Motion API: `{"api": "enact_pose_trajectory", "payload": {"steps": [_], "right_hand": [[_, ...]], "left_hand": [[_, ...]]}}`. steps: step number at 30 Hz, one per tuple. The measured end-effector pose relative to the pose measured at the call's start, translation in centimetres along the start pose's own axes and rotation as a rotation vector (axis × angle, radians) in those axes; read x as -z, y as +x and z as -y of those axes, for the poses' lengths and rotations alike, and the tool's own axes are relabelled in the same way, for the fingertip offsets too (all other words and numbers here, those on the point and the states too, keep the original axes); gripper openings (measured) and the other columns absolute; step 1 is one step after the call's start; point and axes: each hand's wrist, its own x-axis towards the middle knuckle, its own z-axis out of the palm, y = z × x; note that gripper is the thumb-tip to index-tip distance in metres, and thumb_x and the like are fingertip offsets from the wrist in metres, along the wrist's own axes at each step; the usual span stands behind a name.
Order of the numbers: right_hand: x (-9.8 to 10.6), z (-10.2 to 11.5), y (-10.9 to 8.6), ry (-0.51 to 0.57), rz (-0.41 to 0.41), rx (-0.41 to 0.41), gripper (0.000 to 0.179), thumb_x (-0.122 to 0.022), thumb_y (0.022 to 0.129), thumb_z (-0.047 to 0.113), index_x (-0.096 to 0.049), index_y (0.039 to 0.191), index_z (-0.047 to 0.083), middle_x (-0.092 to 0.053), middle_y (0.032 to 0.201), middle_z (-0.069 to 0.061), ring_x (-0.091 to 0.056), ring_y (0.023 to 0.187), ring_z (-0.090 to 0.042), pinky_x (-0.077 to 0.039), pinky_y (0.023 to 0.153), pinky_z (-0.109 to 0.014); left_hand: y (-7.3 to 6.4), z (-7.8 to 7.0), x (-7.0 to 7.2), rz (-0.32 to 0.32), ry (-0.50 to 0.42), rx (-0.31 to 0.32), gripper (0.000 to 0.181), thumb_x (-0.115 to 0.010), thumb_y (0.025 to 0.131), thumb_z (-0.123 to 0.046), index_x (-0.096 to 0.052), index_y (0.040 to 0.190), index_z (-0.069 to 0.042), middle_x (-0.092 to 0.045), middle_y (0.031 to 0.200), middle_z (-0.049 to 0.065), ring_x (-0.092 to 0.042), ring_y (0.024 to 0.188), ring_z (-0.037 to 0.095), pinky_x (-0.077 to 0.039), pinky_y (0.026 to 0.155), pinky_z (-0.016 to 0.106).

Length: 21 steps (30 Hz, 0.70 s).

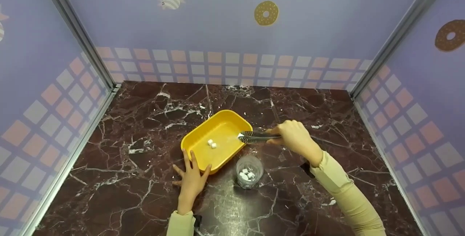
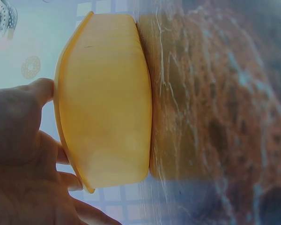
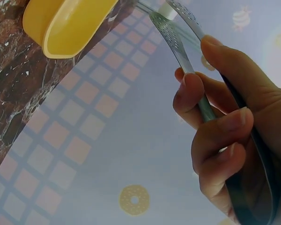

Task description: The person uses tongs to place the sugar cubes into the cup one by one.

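Note:
My right hand (image 1: 293,137) grips metal tongs (image 3: 207,110) with perforated tips. Between those tips sits a small white cube (image 3: 167,11), over the right edge of the yellow tray (image 1: 192,138) in the head view. Two more white cubes (image 1: 212,144) lie on the tray's floor. At the tray's near left corner, my left hand (image 1: 191,181) rests with spread fingers, fingertips on the rim. The left wrist view shows the thumb and fingers along the tray's rim (image 2: 61,112). Just right of the tray stands a clear glass (image 1: 250,163) with several white cubes inside.
A dark red marbled tabletop (image 1: 138,178) with white veins lies under everything. Purple patterned panels (image 1: 218,21) enclose it at the back and both sides, with metal corner posts (image 1: 78,29).

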Motion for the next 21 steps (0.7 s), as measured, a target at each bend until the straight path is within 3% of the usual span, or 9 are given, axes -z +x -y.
{"api": "enact_pose_trajectory", "payload": {"steps": [7,15,21], "right_hand": [[-0.3,0.6,-1.4,0.015,0.014,0.042,0.025,-0.072,0.067,0.039,-0.074,0.085,0.023,-0.071,0.072,0.004,-0.055,0.047,-0.014,-0.037,0.039,-0.027],[-0.9,0.9,-2.5,-0.008,0.040,0.073,0.022,-0.074,0.065,0.036,-0.074,0.082,0.023,-0.067,0.060,0.005,-0.050,0.041,-0.010,-0.035,0.037,-0.025],[-1.6,0.9,-3.2,-0.042,0.089,0.083,0.022,-0.073,0.065,0.038,-0.074,0.082,0.025,-0.068,0.064,0.005,-0.052,0.043,-0.015,-0.035,0.036,-0.028]], "left_hand": [[0.0,-0.1,0.0,0.000,0.003,0.011,0.081,-0.047,0.087,-0.050,-0.010,0.144,-0.006,0.008,0.150,0.015,0.006,0.121,0.065,-0.007,0.073,0.083],[0.0,-0.1,0.1,0.000,0.002,0.005,0.081,-0.046,0.087,-0.050,-0.010,0.144,-0.006,0.008,0.150,0.015,0.005,0.120,0.066,-0.008,0.073,0.083],[0.0,-0.1,0.1,0.003,0.003,0.009,0.081,-0.046,0.087,-0.051,-0.010,0.144,-0.006,0.008,0.150,0.015,0.005,0.120,0.066,-0.008,0.073,0.083]]}}
